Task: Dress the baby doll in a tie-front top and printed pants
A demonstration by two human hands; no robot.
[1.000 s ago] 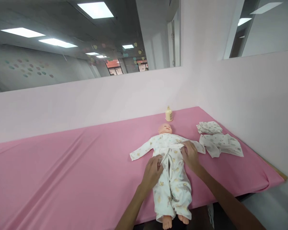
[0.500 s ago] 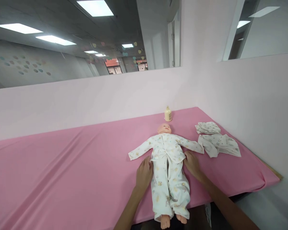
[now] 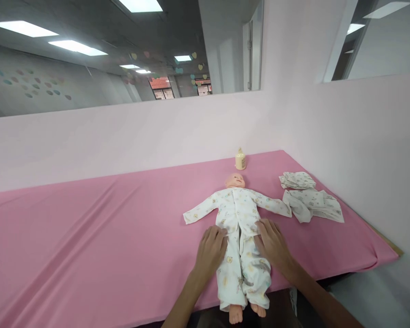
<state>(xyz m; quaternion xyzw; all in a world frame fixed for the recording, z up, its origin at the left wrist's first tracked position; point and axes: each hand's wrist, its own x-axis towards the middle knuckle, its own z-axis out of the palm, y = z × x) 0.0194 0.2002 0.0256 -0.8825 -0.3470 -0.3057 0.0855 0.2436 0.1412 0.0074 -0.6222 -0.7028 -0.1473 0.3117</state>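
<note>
A baby doll (image 3: 236, 180) lies on its back, dressed in a white printed long-sleeved top (image 3: 235, 207) and matching trousers (image 3: 230, 278). Its sleeves are spread to the sides, and bare feet poke out of the trouser legs. My left hand (image 3: 212, 248) rests on the left side of the doll's waist, fingers bent over the top's hem. Across the waist, my right hand (image 3: 273, 243) lies on the other side of the hem with its fingers laid over the cloth and its thumb apart. The fingertips are partly hidden against the cloth.
A pink sheet (image 3: 89, 237) covers the table. Behind the doll's head stands a cream pump bottle (image 3: 240, 160). Folded white printed cloths (image 3: 297, 180) and a loose printed garment (image 3: 314, 205) lie at the right, near the wall. The doll's feet reach past the front edge.
Both hands have moved inward from the sides of the top's hem onto the doll's waist. The front of the top lies flatter now. The view has tilted slightly.
</note>
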